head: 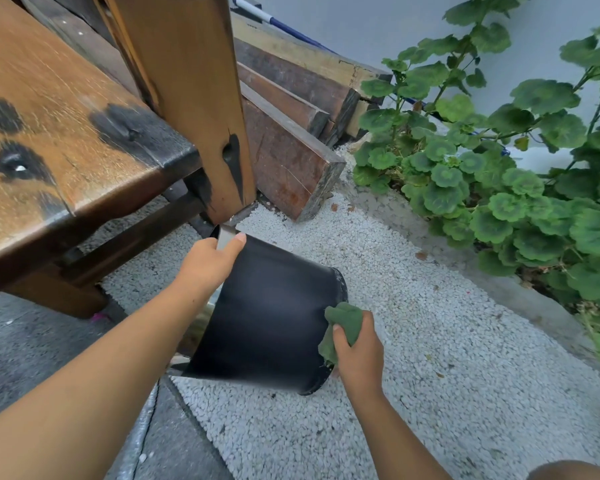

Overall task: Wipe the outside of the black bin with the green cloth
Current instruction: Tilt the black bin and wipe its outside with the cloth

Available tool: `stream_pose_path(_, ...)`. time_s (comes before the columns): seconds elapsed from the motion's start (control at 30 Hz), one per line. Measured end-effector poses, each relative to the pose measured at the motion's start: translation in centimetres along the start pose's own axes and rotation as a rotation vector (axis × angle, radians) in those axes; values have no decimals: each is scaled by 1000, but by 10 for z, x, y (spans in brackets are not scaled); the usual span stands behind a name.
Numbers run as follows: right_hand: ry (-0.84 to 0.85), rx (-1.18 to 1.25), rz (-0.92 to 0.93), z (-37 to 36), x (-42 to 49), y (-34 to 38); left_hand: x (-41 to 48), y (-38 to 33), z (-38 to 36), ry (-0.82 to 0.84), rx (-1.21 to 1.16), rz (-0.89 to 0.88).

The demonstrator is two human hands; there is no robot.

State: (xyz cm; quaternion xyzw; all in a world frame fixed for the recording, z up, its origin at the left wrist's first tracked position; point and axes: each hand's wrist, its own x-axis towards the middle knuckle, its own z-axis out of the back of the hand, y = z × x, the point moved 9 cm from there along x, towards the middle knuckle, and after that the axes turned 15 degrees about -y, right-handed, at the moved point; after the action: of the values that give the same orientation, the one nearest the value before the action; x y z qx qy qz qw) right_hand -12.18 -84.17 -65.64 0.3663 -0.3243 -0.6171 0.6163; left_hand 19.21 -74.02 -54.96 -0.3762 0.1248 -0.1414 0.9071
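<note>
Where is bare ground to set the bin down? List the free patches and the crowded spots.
Free: the white gravel strip between the tilted black plastic bin and the green leafy plants, and the gravel nearer the camera. Crowded: under the worn wooden bench, and by the stacked brown timber planks beyond the bin.
</note>
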Motion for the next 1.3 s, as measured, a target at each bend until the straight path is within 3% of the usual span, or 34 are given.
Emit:
stream_pose_path(0.13, -34, 13, -3, -2, -3, 4, -8, 0, 13, -198, 131, -168)
stream_pose_path(0.4, -152, 23, -42, 16, 27, 11, -50, -6, 20, -204, 99, -366)
stream_pose_path(0.57, -29, -79, -61, 16, 71, 17, -63, -2, 25, -161, 28, -438)
stream_pose_path(0.7, 174, -109, -261, 7, 101, 1, -77, -11, 24, -91, -34, -550)
stream_pose_path(0.9, 239, 23, -419, 15, 92, -23, -67, -24, 8, 178, -100, -411)
stream_pose_path(1.03, 264, 145, -489, 13, 74, -21, -43, -29, 5, 254, -148, -155)
stream_pose_path(1.13, 266, 215, -533, 16, 61, -22, -41, -21, -12, 528, -341, 200)
stream_pose_path(1.2, 293, 281, -562, 19, 50, -24, -45, -24, -16, 662, -263, 210)
stream_pose_path(1.3, 258, 304, -467, 25, 38, -15, -35, -28, -15, 625, -69, 127)
